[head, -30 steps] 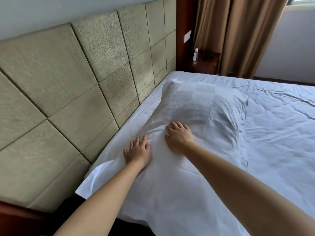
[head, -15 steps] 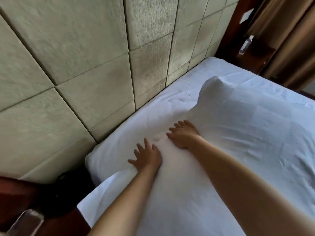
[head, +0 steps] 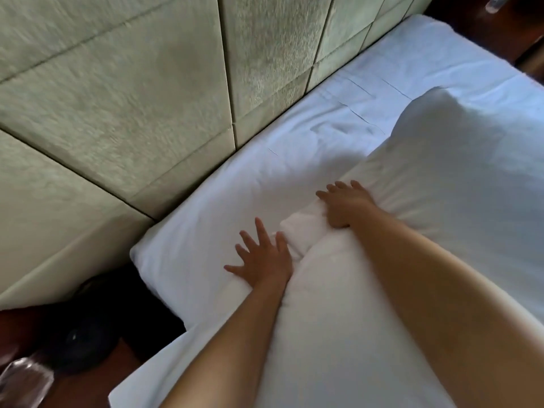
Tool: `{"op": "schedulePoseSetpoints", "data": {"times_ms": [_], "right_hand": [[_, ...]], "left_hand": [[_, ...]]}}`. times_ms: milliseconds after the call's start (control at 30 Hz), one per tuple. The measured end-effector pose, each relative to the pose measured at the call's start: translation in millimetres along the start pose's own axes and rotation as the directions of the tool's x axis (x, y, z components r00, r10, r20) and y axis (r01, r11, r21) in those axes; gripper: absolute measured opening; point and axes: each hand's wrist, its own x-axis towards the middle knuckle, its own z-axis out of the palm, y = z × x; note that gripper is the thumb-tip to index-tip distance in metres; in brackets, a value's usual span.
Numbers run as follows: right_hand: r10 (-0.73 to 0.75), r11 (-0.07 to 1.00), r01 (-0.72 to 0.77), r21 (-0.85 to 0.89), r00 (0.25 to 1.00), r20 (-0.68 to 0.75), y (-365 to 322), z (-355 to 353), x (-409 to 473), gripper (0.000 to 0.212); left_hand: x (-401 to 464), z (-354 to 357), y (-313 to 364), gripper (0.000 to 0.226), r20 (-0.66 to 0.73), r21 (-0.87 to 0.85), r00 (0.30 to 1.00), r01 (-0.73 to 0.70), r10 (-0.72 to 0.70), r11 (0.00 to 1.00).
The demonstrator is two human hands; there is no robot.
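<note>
The thumb tip of the right hand point(head: 344, 206) is hidden in a bunched fold of the pillow point(head: 456, 187), which is cut off by the right edge, while the clear object point(head: 25, 381) in the lower left corner is blurred, cropped and cannot be identified.

Pillow point(head: 456, 201): on the mattress point(head: 235, 187), right of the headboard point(head: 132, 113)
Left hand point(head: 262, 260): beside the pillow, left of the right hand point(head: 344, 207)

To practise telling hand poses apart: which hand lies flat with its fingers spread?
The left hand, pressed flat on the white bedding with fingers splayed. The right hand instead bunches a fold of the pillow under its thumb.
</note>
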Motion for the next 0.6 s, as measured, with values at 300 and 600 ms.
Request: {"op": "schedulePoseSetpoints", "data": {"times_ms": [300, 600], "right_hand": [[-0.013, 1.000, 0.014, 0.016, 1.000, -0.015, 1, 25, 49, 0.076], [0.008, 0.997, -0.014, -0.076, 0.996, -0.083, -4, 22, 55, 0.071]], "left_hand": [[28, 28, 10, 0.070, -0.107, 0.063, 0.992, -0.052, 0.059, 0.997], [37, 31, 9, 0.079, 0.019, 0.107, 0.992, -0.123, 0.122, 0.987]]}}
